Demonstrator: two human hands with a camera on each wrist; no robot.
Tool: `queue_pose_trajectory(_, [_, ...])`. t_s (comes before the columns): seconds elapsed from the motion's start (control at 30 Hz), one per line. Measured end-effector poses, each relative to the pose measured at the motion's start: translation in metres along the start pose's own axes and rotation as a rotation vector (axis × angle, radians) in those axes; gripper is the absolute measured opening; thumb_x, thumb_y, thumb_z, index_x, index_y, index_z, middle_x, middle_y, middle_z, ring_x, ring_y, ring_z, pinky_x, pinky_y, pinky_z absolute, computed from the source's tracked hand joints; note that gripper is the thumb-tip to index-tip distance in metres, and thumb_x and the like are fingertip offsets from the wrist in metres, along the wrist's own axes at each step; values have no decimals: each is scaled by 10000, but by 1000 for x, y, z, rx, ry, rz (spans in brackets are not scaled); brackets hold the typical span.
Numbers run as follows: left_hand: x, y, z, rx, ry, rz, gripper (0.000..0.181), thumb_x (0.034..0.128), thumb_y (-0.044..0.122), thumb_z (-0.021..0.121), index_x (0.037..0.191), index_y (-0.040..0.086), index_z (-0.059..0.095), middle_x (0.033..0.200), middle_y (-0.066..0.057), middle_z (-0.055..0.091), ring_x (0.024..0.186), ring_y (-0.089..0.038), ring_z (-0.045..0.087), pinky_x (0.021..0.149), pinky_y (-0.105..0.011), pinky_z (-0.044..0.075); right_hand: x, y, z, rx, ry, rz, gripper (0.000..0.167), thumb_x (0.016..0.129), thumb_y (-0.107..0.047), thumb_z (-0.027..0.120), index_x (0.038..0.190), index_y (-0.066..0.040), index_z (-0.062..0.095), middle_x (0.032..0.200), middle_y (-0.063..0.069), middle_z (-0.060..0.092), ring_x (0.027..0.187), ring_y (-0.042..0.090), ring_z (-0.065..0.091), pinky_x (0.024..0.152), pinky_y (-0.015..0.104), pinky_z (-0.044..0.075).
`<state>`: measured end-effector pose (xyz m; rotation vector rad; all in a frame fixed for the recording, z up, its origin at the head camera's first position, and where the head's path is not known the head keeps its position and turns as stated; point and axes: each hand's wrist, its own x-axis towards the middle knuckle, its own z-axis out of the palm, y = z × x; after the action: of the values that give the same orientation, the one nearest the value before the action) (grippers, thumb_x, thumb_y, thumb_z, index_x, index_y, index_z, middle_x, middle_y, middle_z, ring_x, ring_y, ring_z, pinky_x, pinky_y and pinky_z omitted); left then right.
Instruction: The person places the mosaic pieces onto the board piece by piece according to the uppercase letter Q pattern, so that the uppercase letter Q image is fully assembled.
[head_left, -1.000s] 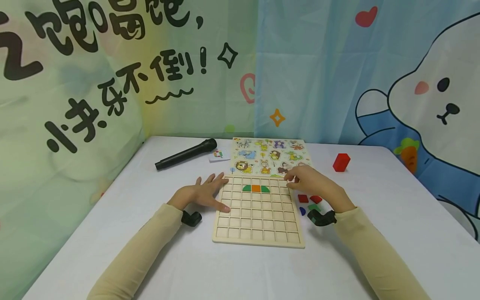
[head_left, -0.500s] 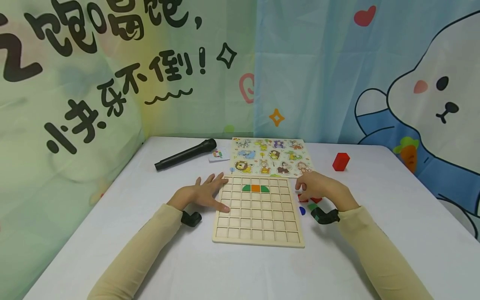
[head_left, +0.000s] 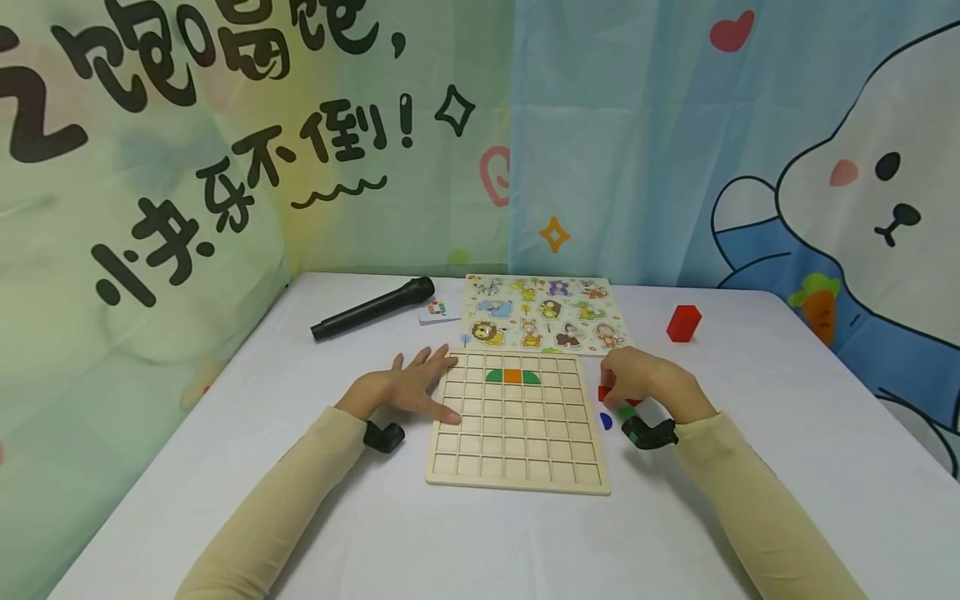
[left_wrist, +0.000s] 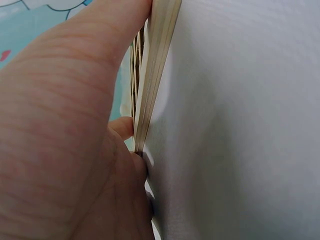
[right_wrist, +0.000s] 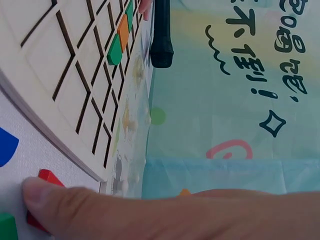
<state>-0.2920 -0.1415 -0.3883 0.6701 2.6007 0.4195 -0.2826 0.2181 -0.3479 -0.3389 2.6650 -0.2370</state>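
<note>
At frame centre lies a wooden grid board, probably steadied by the spread left hand; at centre-right, the curled right hand pinches a red block, seemingly placed for easy reach.

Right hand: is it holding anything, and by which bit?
The right hand has its thumb over a red piece; other fingertips aren't clear, so I can't tell if it's held.
</note>
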Motion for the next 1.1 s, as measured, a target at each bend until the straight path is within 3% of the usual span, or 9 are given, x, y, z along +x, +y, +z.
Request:
queue_pose_trajectory(0.27, [1, 0, 0, 5, -6, 3, 1135, 754, 700, 677, 1586, 182, 104, 1652, -58, -78, 1512, -320, -85, 1150, -643, -72, 1, -1, -1, -2, 37, -56, 187, 862, -179, 719, 955, -21, 683, 779, 46, 610, 704, 173, 549, 613, 263, 480])
queue_pose_trajectory(0.53, [3, -2, 0, 15, -6, 7, 1136, 750, 708, 674, 1585, 187, 107, 1652, -57, -80, 1512, -319, -90, 1148, -648, -70, 5, -2, -2, 11, 84, -104, 222, 854, -247, 722, 897, -43, 645, 742, 41, 576, 665, 160, 539, 553, 251, 449])
queue_pose_trajectory(1.1, [1, -1, 1, 10, -2, 4, 1132, 752, 701, 677, 1585, 184, 111, 1653, -52, -73, 1513, -317, -83, 1151, -643, -69, 4, -10, -1, 2, 144, -174, 248, 818, -267, 743, 863, -63, 609, 725, 23, 544, 671, 158, 498, 574, 270, 387])
